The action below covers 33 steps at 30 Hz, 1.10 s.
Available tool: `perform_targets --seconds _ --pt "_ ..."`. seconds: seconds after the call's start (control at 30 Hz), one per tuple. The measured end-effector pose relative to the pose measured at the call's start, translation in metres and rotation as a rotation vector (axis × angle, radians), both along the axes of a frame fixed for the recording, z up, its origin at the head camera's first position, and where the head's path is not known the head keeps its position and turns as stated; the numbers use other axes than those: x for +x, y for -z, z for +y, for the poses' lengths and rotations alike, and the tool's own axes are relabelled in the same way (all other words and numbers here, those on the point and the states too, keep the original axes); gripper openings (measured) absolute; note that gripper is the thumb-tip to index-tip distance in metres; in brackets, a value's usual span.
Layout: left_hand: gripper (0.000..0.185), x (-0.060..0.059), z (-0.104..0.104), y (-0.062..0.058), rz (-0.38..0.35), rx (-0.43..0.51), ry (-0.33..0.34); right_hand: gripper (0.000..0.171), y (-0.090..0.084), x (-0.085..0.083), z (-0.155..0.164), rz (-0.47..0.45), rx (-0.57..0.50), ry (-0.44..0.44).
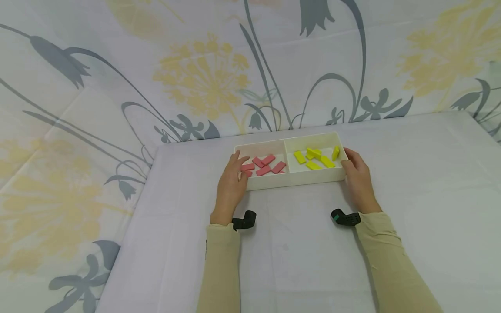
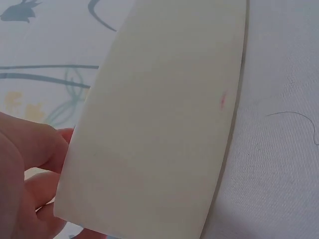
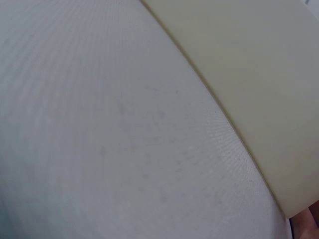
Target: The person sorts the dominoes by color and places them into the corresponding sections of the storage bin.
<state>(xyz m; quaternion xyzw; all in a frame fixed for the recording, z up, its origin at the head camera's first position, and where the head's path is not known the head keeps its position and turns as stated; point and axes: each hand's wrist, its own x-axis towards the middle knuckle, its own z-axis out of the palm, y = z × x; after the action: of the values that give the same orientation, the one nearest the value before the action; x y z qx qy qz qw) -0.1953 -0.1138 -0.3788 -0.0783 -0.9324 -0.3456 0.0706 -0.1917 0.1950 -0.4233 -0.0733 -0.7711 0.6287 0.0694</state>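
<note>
Tray (image 1: 291, 179), white and shallow with two compartments, sits on the surface (image 1: 305, 252) near its far edge, close to the flower-printed cloth (image 1: 203, 78) hanging behind. The surface is covered in plain pale fabric. Left hand (image 1: 231, 184) holds the tray's left end: thumb over the rim into the left compartment, remaining fingers curled around the outer wall, as the left wrist view confirms with fingers (image 2: 35, 149) at the wall (image 2: 159, 124). Right hand (image 1: 358, 178) holds the right end, thumb on the rim, fingers wrapped against the side wall. Both forearms wear beige sleeves (image 1: 221, 269), each with a black wrist camera (image 1: 244, 220). Left compartment contains the pink blocks (image 1: 266, 165), lying flat and scattered. Right compartment contains the yellow blocks (image 1: 315, 157), most lying flat, one standing tilted against the right wall.
</note>
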Motion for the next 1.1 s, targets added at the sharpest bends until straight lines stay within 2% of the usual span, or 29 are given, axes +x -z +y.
perform_targets --seconds 0.17,0.37,0.5,0.63,0.77,0.9,1.0,1.1 --pt "0.052 -0.003 -0.004 0.004 -0.086 0.089 -0.024 0.043 0.002 -0.001 -0.001 0.005 -0.017 0.007" --pt "0.058 -0.004 -0.012 0.015 -0.188 0.18 -0.07 0.045 0.004 0.004 -0.003 -0.025 -0.029 0.006" --pt "0.055 -0.004 -0.019 0.022 -0.215 0.382 -0.096 0.046 0.002 0.005 -0.006 -0.021 -0.031 -0.032" --pt "0.047 -0.006 -0.022 0.026 -0.205 0.629 -0.061 0.048 -0.001 0.005 -0.004 -0.021 -0.025 -0.053" --pt "0.044 -0.004 -0.019 0.024 -0.227 0.755 -0.037 0.048 0.001 0.003 0.0 -0.027 -0.014 -0.054" --pt "0.046 0.004 -0.019 0.023 -0.247 0.779 -0.019 0.047 0.01 0.004 0.001 -0.044 -0.028 -0.064" --pt "0.047 0.007 -0.025 0.03 -0.248 0.764 -0.011 0.048 0.016 0.005 -0.003 -0.063 -0.047 -0.075" --pt "0.047 0.005 -0.03 0.04 -0.242 0.783 -0.01 0.047 0.02 0.006 -0.007 -0.063 -0.042 -0.066"
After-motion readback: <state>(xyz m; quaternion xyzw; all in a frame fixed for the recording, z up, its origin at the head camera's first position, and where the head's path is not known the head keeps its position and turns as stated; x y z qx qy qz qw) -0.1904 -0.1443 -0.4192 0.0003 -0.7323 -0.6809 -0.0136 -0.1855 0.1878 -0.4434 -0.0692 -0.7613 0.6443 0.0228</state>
